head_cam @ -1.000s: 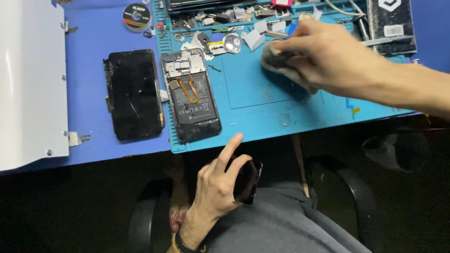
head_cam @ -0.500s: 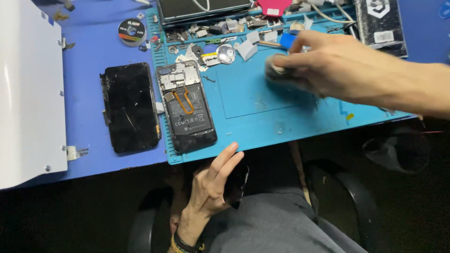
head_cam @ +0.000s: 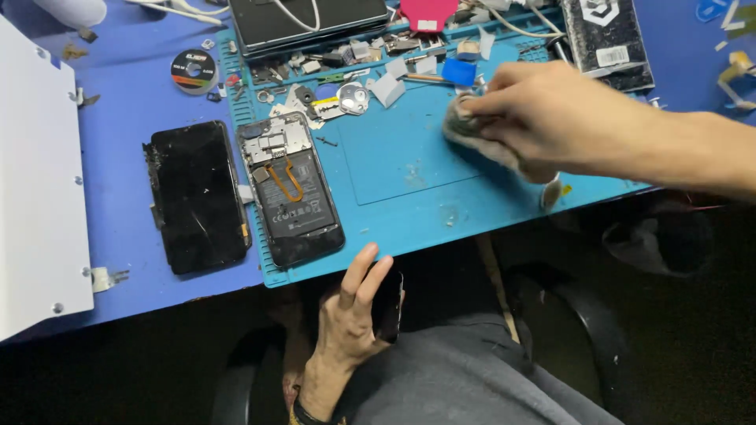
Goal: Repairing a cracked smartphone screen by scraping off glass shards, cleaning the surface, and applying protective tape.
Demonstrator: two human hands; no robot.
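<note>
- White panel [head_cam: 35,189] along the far left edge, lying on the blue table [head_cam: 118,118]; small metal clips at its rim
- Small tape roll [head_cam: 194,69] on the table near the top, left of the mat
- Detached black phone screen [head_cam: 197,195] flat on the table, just beside the left edge of the teal work mat [head_cam: 409,157]
- Opened phone body [head_cam: 290,189] on the mat's left part, back off, battery and an orange flex loop showing, metal shields at its upper end
- Loose small parts [head_cam: 346,98] scattered along the mat's top strip: screws, shields, a round piece, white scraps
- Dark laptop-like device [head_cam: 315,24] at the top edge behind the parts; pink object [head_cam: 429,12] to its right
- Left hand [head_cam: 354,315] below the table edge, over the lap, fingers wrapped round a dark phone [head_cam: 387,303] held upright against the palm; dark band at the wrist
- Small blue piece [head_cam: 459,71] at the mat's upper middle, just above the right hand
- Right hand [head_cam: 543,118] reaching in from the right, pressed down on the mat's right part, fingers clenched round a grey cloth wad [head_cam: 472,138] that touches the mat surface
- Faint smears on the mat centre, left of the cloth
- Black packet [head_cam: 606,39] at top right, with a white label, beyond the forearm
</note>
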